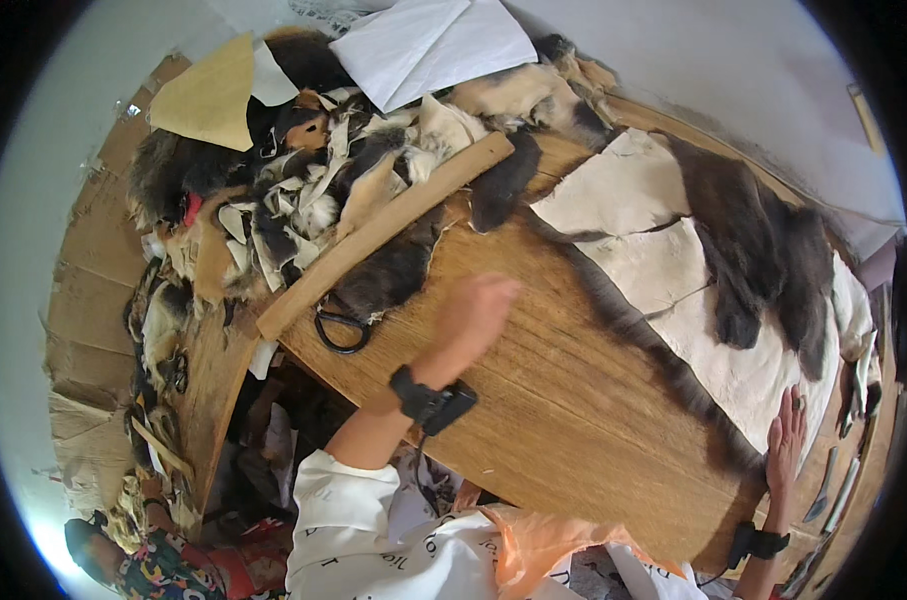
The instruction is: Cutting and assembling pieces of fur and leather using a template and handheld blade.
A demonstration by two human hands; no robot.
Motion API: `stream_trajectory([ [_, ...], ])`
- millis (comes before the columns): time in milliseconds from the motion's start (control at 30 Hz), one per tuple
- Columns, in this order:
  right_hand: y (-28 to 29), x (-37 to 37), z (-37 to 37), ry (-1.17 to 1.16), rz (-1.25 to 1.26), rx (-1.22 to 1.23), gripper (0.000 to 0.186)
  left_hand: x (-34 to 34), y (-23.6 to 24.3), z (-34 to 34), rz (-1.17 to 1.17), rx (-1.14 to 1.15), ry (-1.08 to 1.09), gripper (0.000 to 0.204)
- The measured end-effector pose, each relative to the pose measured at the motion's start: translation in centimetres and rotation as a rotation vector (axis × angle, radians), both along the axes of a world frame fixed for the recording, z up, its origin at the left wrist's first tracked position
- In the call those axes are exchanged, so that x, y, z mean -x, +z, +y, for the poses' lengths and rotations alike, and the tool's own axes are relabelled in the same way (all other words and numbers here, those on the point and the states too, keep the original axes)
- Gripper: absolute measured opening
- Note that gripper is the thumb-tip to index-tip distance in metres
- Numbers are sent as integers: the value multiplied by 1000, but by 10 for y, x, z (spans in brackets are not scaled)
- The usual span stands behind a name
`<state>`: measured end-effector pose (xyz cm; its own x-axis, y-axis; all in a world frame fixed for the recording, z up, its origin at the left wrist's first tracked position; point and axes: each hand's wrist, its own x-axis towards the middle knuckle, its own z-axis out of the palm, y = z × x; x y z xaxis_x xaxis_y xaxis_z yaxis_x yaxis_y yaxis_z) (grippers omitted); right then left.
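Observation:
A large fur pelt (pixel 643 255) lies on the right of the wooden table, mostly pale skin side up, with a dark fur edge. Dark brown fur pieces (pixel 743 235) rest across it. My right hand (pixel 786 440) lies flat with its fingers stretched on the pelt's near right corner. Over the bare wood left of the pelt is my left hand (pixel 481 315), apart from the pelt and smeared by motion, so its fingers are unclear. Left of it, a black loop handle (pixel 343 333), perhaps of scissors, sticks out beside a dark fur scrap (pixel 385 282). Both wrists carry black straps.
A wooden slat (pixel 388 232) lies slantwise before a heap of fur scraps (pixel 318 190). White sheets (pixel 438 50) and a yellow pattern piece (pixel 208 95) top the heap. Thin tools (pixel 823 485) lie far right. Another person (pixel 163 555) is at the lower left, near a gap between tabletops.

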<state>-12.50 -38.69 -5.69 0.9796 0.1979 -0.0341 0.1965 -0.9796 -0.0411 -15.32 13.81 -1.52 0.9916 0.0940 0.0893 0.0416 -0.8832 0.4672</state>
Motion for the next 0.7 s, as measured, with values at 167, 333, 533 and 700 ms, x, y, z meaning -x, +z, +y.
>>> stream_trajectory([
  [167,-1,1,-6,-13,-4,41,49,10,-10,67,6,-401,496,11],
  [333,0,0,-2,-30,30,7,50,16,-11,69,24,-77,213,9],
  [533,23,-6,1,-71,111,-2,46,19,24,73,324,227,-213,10],
  [700,26,-18,23,38,-155,-62,37,-32,42,165,-380,35,411,20],
])
